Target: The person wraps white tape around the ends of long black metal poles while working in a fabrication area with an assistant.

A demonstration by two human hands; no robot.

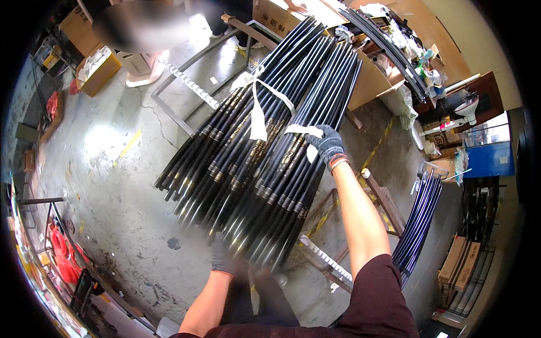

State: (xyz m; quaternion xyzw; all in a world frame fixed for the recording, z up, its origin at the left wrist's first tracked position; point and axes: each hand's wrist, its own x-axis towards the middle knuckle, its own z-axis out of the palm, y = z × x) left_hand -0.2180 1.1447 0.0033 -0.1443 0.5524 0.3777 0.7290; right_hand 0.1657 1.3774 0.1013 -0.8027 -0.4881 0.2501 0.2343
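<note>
Left hand in dark grey glove (220, 258) hovering or resting, blurred, at lower centre by near ends of long, slim, glossy black rods (242, 160); cannot tell its grip. Rods filling centre in two bundles, lying ahead of body, long axis running lower left to upper right. White cloth strip (300, 130) crossing right-hand bundle. Right hand in dark grey glove (327, 143), right of centre, grasping strip at bundle's right edge, sitting farther up rods than left.

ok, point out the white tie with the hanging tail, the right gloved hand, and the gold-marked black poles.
White tie (257, 121): head view, on its hanging tail.
Right gloved hand (328, 145): head view, back of the glove.
Gold-marked black poles (239, 160): head view, mid-bundle shafts.
</note>
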